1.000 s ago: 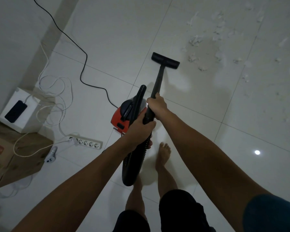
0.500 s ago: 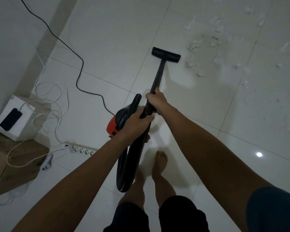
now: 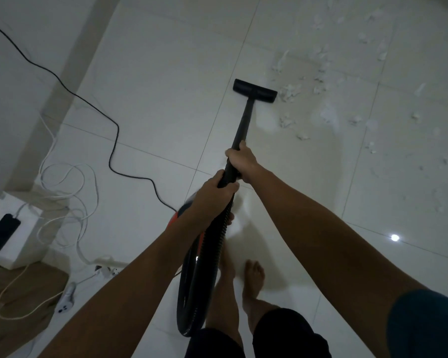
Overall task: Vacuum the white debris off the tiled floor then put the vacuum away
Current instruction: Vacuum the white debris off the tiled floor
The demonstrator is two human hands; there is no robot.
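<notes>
Both arms outstretched, right hand [image 3: 242, 161] and left hand [image 3: 214, 196] gripping wand [image 3: 243, 122]

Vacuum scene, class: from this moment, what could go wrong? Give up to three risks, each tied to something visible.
1. The black power cord trails across the tiled floor; it could snag or trip.
2. The hose loops by the bare feet and may tangle.
3. The nozzle sits beside the white debris; scattered bits farther right might be missed.

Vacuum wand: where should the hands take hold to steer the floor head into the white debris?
Hold the vacuum wand at its lower end, from above and behind. The right hand grips the rigid tube; the left hand grips where the ribbed hose joins. The long straight tube slopes down to the floor head, beside the debris.
</notes>
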